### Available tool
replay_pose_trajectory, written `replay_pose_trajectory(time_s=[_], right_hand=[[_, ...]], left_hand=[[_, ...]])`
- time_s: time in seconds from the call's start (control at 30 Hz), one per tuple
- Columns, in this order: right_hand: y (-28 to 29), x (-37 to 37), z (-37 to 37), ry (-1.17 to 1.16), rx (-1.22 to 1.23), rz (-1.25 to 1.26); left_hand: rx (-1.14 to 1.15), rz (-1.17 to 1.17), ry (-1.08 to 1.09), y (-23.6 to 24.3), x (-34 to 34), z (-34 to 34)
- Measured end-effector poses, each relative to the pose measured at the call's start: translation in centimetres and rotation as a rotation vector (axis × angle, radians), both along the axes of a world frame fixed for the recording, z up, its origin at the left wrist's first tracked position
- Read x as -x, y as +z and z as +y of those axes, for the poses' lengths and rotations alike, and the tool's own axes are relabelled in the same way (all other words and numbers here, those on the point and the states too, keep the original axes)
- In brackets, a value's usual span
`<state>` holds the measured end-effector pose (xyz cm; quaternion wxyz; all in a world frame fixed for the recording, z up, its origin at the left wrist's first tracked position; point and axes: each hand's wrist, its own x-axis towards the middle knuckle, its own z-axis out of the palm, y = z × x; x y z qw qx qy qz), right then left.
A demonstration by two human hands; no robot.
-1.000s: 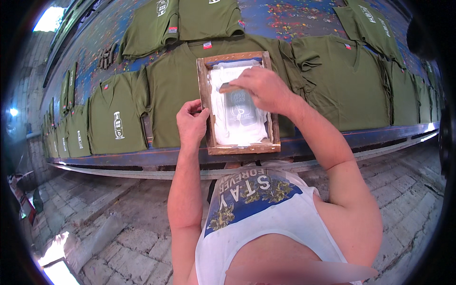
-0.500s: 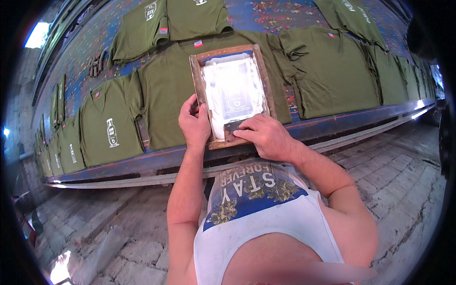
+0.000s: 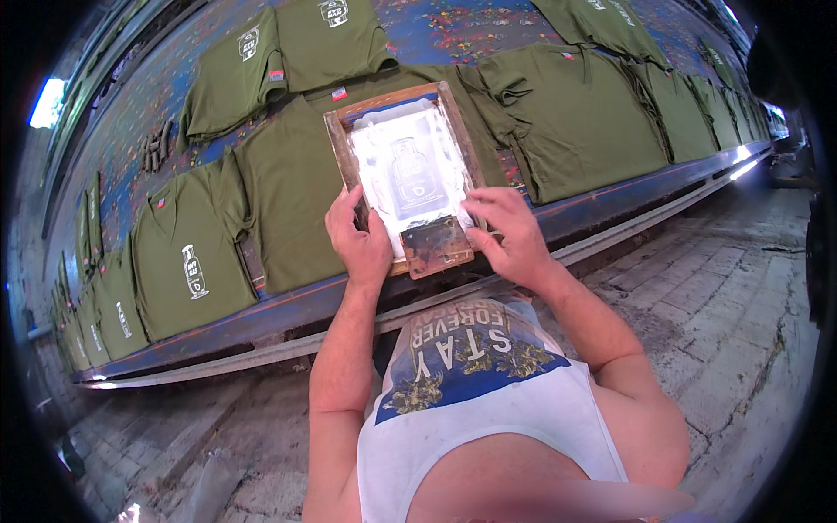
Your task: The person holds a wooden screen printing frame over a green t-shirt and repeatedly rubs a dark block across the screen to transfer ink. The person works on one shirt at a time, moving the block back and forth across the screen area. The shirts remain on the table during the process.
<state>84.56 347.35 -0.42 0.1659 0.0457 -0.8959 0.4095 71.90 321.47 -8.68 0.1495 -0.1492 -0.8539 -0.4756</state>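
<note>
A wooden-edged printing screen [image 3: 462, 131] lies on a spread olive green T-shirt [image 3: 283, 187]. Its white, ink-smeared mesh shows a bottle-shaped design. My left hand [image 3: 362, 240] grips the screen's left edge, thumb and fingers parted around the wood. At the near end, a dark, ink-stained squeegee blade [image 3: 436, 247] leans on the frame, with no fingers wrapped round it. Over the right edge, my right hand [image 3: 510, 234] has its fingers on the wood and its thumb close beside the squeegee; part of this grip is hidden.
A printed green T-shirt [image 3: 187, 253] lies to the left and a plain one [image 3: 584, 122] to the right, with more in rows along the long blue table [image 3: 305, 301]. Folded shirts [image 3: 331, 44] lie farther back. Dark short rods [image 3: 157, 146] sit at the far left.
My right hand has let go of the squeegee and moved to the screen's right edge. The squeegee now rests at the near end, and the bottle design shows more fully.
</note>
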Motion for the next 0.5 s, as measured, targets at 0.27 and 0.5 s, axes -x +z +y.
replay_pose_trajectory(time_s=[0.27,0.5], right_hand=[[-5.5,0.7,2.6,-0.264,0.772,-0.410],[-6.7,-1.1,6.0,-0.043,0.825,-0.257]], left_hand=[[-0.037,0.195,0.013,1.0,-2.3,-0.5],[-0.076,0.056,0.047,3.1,-3.4,2.9]])
